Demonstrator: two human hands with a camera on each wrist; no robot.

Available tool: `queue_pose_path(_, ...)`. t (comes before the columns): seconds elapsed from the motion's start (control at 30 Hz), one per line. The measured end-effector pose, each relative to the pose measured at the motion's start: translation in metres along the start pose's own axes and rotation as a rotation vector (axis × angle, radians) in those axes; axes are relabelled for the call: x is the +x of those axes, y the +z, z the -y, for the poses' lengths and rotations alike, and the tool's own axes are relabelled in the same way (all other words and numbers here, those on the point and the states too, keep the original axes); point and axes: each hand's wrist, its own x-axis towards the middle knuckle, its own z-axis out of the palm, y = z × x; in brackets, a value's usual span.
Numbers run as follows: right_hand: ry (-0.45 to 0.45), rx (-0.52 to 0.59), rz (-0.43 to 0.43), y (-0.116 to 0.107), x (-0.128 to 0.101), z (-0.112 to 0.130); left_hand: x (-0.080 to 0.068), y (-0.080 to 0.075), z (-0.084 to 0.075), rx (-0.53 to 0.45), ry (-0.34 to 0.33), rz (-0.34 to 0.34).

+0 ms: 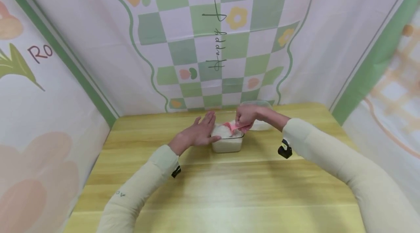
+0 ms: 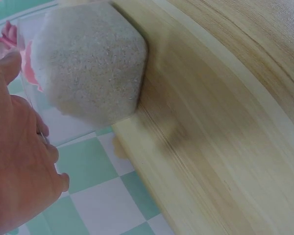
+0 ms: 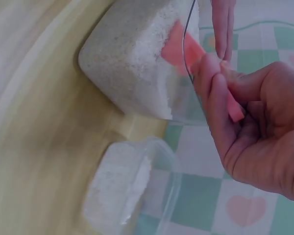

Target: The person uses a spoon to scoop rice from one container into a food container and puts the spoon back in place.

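Note:
A clear container of white rice [image 1: 227, 145] stands on the table, its rim dark along the near edge. My right hand [image 1: 247, 117] grips the handle of a pink scoop [image 3: 175, 48], whose bowl dips into the rice inside the rim. Fingers are curled round the handle in the right wrist view [image 3: 264, 117]. My left hand [image 1: 201, 131] lies at the container's left side, fingers extended, with the thumb over the near rim. In the left wrist view this hand [image 2: 22, 161] is beside the clear wall, above the rice level.
A second clear tub [image 3: 117, 191] partly filled with white grains stands just right of the container, partly behind my right hand in the head view. The wooden table [image 1: 210, 189] ends at a checkered cloth backdrop [image 1: 210, 43].

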Motion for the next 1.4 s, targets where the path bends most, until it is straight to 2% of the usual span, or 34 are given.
queue_pose_path(0.17, 0.045, 0.299, 0.044, 0.005, -0.008, -0.014, 0.001, 0.001, 0.002, 0.012, 0.004, 0.007)
queue_pose_path(0.27, 0.043, 0.415, 0.041, 0.010, -0.012, -0.019, 0.001, 0.002, 0.002, 0.012, 0.003, 0.004)
queue_pose_path(0.4, 0.034, 0.513, 0.018, 0.016, -0.017, -0.026, 0.000, 0.002, 0.001, 0.007, 0.006, 0.004)
queue_pose_path(0.83, -0.024, 0.744, -0.022, 0.034, -0.033, -0.052, 0.000, 0.004, 0.002, 0.001, 0.010, -0.008)
queue_pose_path(1.17, 0.002, 0.797, -0.109, 0.036, -0.046, -0.063, 0.000, 0.002, 0.001, 0.012, 0.013, 0.001)
queue_pose_path(1.4, -0.005, 0.817, -0.117, 0.034, -0.048, -0.067, -0.001, 0.003, 0.001, 0.022, 0.015, -0.006)
